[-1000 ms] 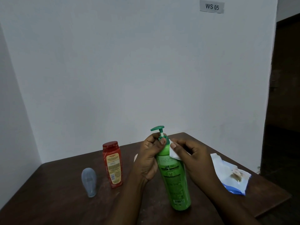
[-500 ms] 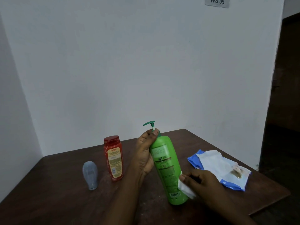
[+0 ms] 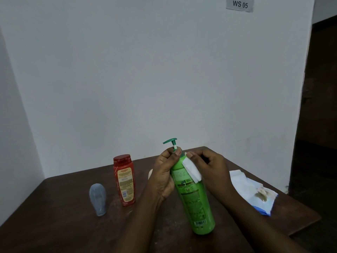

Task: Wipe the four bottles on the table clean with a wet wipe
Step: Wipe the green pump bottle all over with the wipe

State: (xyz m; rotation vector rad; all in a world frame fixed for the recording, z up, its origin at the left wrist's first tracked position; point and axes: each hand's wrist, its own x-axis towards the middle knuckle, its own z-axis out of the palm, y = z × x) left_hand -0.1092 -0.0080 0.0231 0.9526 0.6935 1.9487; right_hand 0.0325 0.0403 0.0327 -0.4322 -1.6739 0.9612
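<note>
The green pump bottle [image 3: 193,198] leans at lower centre of the frame, its base on the table [image 3: 54,225]. Your left hand [image 3: 164,174] grips its neck, fingers curled round it just below the pump. Your right hand [image 3: 209,170] pinches the wet wipe [image 3: 191,170] against the bottle's shoulder. Bare tabletop lies open at lower left. The red bottle [image 3: 125,179] and grey bottle [image 3: 98,199] stand left of your hands, not touching them. The wipe pack [image 3: 255,190] lies at right, close to the table's edge.
</note>
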